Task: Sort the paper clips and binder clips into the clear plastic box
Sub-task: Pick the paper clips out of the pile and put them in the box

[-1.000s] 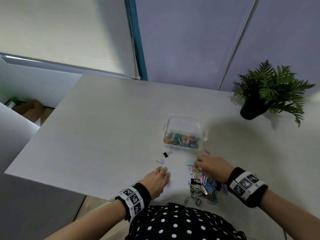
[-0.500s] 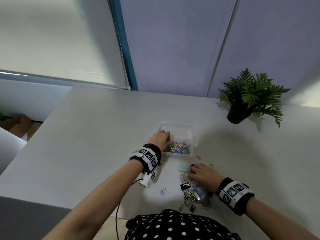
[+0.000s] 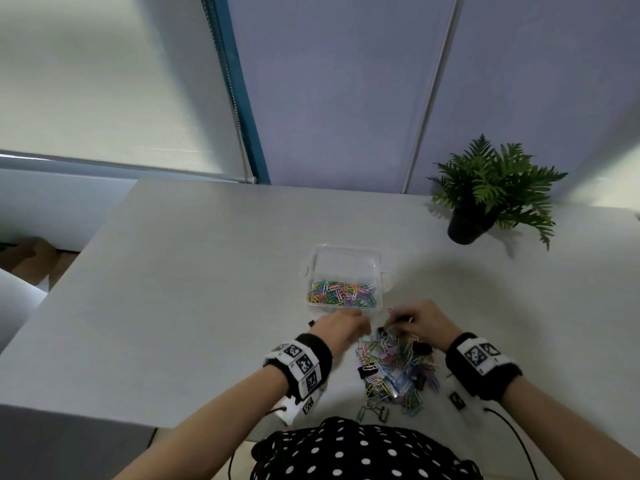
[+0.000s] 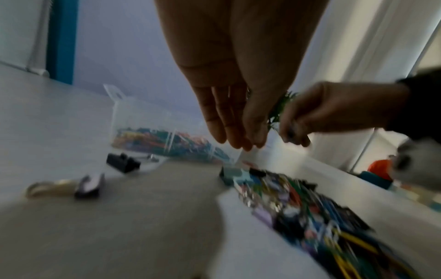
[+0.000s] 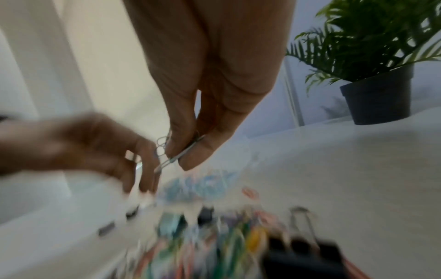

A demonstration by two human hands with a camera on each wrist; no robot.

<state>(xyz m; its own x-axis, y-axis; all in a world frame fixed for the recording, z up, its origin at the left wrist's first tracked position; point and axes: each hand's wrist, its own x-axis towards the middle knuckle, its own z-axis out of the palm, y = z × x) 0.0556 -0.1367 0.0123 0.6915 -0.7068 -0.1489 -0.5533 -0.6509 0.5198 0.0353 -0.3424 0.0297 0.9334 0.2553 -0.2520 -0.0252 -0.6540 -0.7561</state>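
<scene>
The clear plastic box (image 3: 346, 261) stands mid-table, with coloured paper clips (image 3: 341, 294) in its near compartment. A mixed pile of paper clips and binder clips (image 3: 394, 370) lies near the table's front edge. My right hand (image 5: 177, 157) hovers over the pile's far end and pinches a silver wire clip (image 5: 167, 162) between thumb and fingers. My left hand (image 4: 241, 145) is just left of it, fingers straight and close together, pointing down, with nothing seen in them. Two loose binder clips, a black one (image 4: 123, 163) and another one (image 4: 89, 186), lie left of the pile.
A potted fern (image 3: 485, 202) stands at the table's back right. The table's left edge (image 3: 69, 265) drops off to the floor. A cable (image 3: 512, 434) trails from my right wristband. The wrist views are blurred by motion.
My left hand has drawn back from the box to the pile's far edge, beside the right hand. The right hand has risen off the pile with a silver clip pinched.
</scene>
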